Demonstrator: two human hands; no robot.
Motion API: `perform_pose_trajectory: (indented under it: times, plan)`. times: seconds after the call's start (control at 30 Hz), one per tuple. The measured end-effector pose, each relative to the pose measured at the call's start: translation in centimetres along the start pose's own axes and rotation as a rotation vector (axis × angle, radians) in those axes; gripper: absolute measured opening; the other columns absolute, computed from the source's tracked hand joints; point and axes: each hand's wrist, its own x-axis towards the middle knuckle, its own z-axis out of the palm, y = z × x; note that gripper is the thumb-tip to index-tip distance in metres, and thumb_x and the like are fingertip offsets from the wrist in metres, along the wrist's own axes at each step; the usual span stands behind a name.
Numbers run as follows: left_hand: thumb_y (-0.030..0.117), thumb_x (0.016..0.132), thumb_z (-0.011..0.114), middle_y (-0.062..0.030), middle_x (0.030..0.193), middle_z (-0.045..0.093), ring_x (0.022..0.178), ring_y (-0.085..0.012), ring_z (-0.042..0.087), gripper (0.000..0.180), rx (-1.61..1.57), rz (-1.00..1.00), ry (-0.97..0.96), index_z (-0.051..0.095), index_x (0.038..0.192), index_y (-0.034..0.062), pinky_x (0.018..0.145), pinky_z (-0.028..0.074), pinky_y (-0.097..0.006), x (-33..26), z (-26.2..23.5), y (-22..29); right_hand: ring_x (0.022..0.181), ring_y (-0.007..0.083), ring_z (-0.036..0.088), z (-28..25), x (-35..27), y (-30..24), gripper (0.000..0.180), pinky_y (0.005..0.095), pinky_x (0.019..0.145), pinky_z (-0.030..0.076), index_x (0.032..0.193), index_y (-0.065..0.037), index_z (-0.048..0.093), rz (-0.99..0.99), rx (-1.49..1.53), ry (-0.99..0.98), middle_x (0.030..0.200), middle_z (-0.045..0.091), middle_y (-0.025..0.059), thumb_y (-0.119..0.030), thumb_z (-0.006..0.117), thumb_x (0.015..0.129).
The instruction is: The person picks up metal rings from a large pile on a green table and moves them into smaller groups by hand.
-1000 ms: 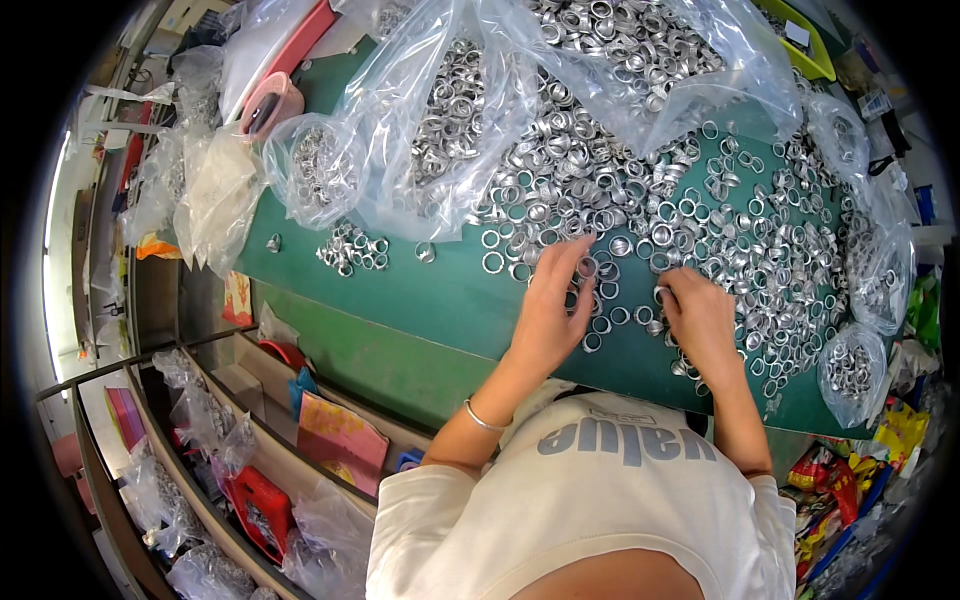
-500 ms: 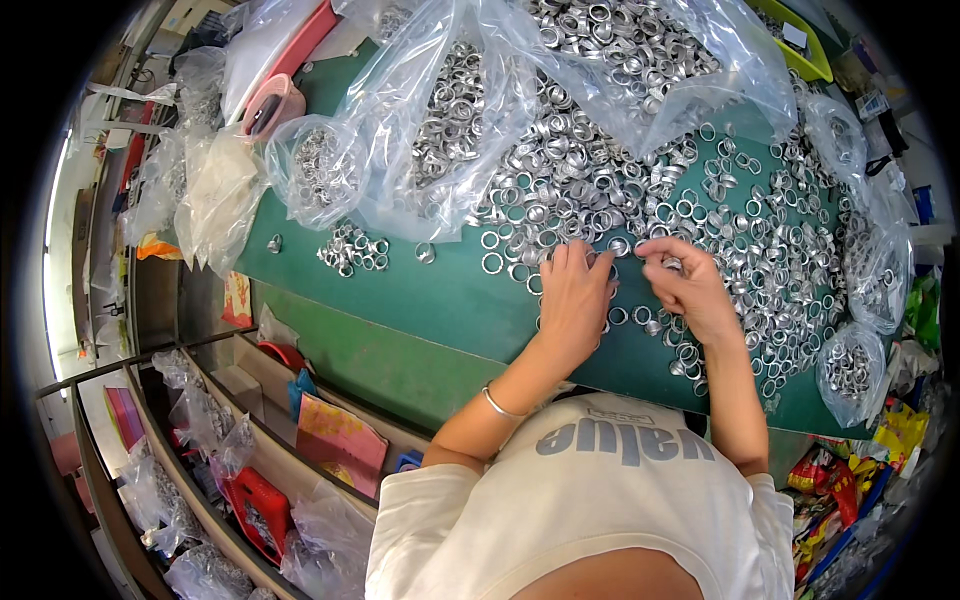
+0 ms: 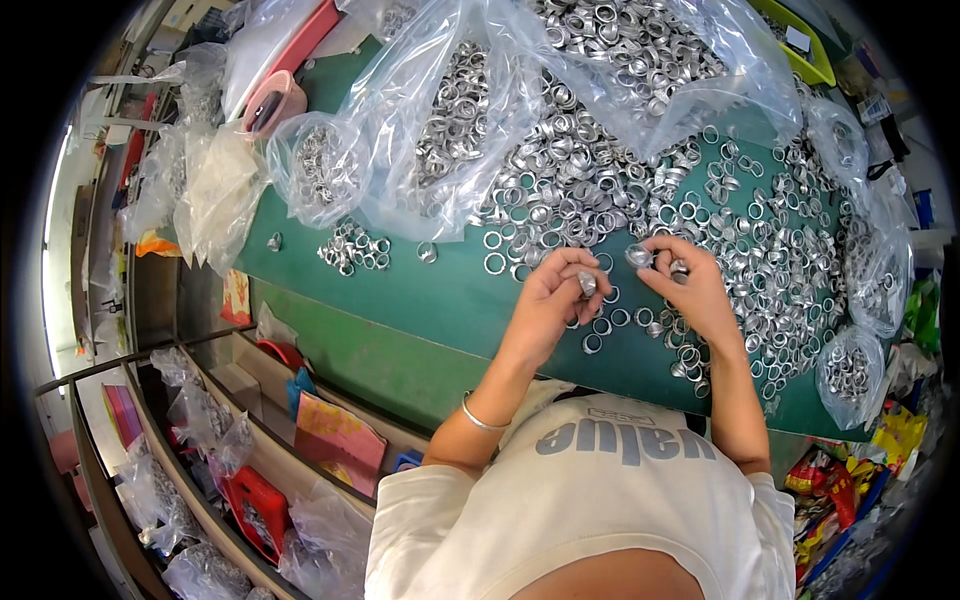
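Observation:
My left hand (image 3: 547, 305) is turned partly palm-up, with its fingers curled round a silver metal ring (image 3: 587, 286). Just across from it, my right hand (image 3: 695, 290) pinches another shiny ring (image 3: 638, 257) between thumb and forefinger. A further ring (image 3: 679, 268) shows among the curled fingers of that hand. Both hands are above the green tabletop (image 3: 440, 300), at the near side of a large heap of rings (image 3: 575, 170). Several loose rings (image 3: 593, 343) lie below and between the hands.
Clear plastic bags (image 3: 400, 200) of rings stand behind the heap. A small pile of rings (image 3: 352, 248) lies to the left, near a pink basket (image 3: 275, 105). A yellow-green bin (image 3: 808, 62) is at the far right. Shelves with bags (image 3: 200, 410) run along the lower left.
My left hand has drawn back from the rings and turned over, now showing a ring in its fingers. My right hand has lifted a ring slightly in its pinch.

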Motion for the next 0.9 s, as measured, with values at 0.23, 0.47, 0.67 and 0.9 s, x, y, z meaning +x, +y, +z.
perform_pose_trajectory:
  times: [0.23, 0.47, 0.67, 0.9]
  plan:
    - [-0.002, 0.081, 0.047, -0.0088, 0.093, 0.060, 0.076, -0.0142, 0.054, 0.025, -0.245, -0.067, -0.045, 0.057, 0.104, -0.0011, 0.061, 0.045, -0.024, -0.7, -0.9, -0.7, 0.052, 0.0039, 0.041, -0.7, -1.3, -1.6, 0.032, 0.0171, 0.045, 0.029, 0.117, 0.002, 0.052, 0.251, 1.112, -0.313, 0.080, 0.054, 0.0015, -0.012, 0.058, 0.089]
    - [-0.003, 0.084, 0.049, -0.0070, 0.097, 0.060, 0.084, -0.0128, 0.056, 0.025, -0.185, -0.150, 0.046, 0.057, 0.107, -0.0007, 0.070, 0.048, -0.025, -1.0, 0.4, -1.2, 0.049, 0.0029, 0.040, 0.1, -1.6, -2.0, 0.032, 0.0172, 0.044, 0.029, 0.119, 0.000, 0.052, 0.324, 0.697, -0.220, 0.086, 0.055, 0.0032, -0.022, 0.047, 0.096]
    - [0.006, 0.089, 0.057, -0.0036, 0.091, 0.061, 0.072, -0.0083, 0.054, 0.018, 0.150, -0.006, 0.087, 0.059, 0.106, 0.0001, 0.062, 0.044, -0.021, -1.2, 0.3, -2.4, 0.048, 0.0032, 0.040, -0.6, -1.9, -4.1, 0.036, 0.0167, 0.045, 0.030, 0.122, -0.001, 0.052, 0.274, 0.686, -0.262, 0.088, 0.056, 0.0038, -0.026, 0.040, 0.099]
    - [0.007, 0.082, 0.068, 0.0004, 0.083, 0.055, 0.070, -0.0056, 0.050, 0.024, 0.443, 0.217, 0.084, 0.065, 0.105, 0.0035, 0.063, 0.042, -0.020, -1.3, 1.7, -2.4, 0.045, 0.0028, 0.040, 1.3, -2.4, -2.8, 0.014, 0.0178, 0.042, 0.029, 0.105, -0.003, 0.052, 0.265, 0.601, -0.236, 0.072, 0.054, -0.0001, -0.013, 0.048, 0.096]
